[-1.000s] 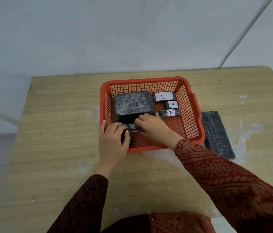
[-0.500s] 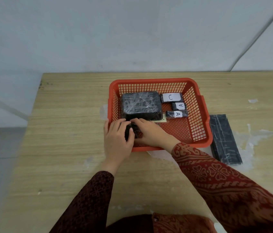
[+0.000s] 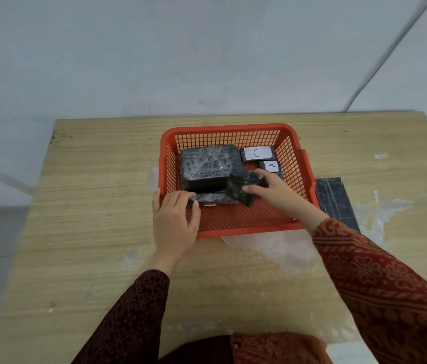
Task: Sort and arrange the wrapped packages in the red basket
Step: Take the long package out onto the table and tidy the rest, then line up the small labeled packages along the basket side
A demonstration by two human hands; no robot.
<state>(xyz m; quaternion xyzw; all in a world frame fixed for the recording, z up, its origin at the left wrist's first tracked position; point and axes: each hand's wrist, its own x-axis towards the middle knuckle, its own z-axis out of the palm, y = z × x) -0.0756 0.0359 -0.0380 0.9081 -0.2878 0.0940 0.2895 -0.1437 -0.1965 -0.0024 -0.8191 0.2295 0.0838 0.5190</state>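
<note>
A wooden table [image 3: 102,206] carries a red basket [image 3: 236,128] with mesh walls, near its far edge. Right of the basket, a long flat black package [image 3: 334,203] lies on the table, just beside the basket wall.

Inside the basket, a large black wrapped package [image 3: 208,162] fills the far left part. In front of it, on the basket floor, lies a flatter wrapped package [image 3: 215,198]. The left hand [image 3: 174,219] reaches over the near left corner of the basket, and its fingertips [image 3: 190,199] rest curled on the left end of this flat package; whether it grips or only presses, I cannot tell.

The right hand [image 3: 272,191] pinches a small black wrapped package [image 3: 242,186], which is lifted and tilted at the right front corner of the large package. The thumb is on its near side, the fingers on top.

Behind the right hand lie a package with label C [image 3: 257,153] and a smaller package with label A [image 3: 272,166], one before the other.
</note>
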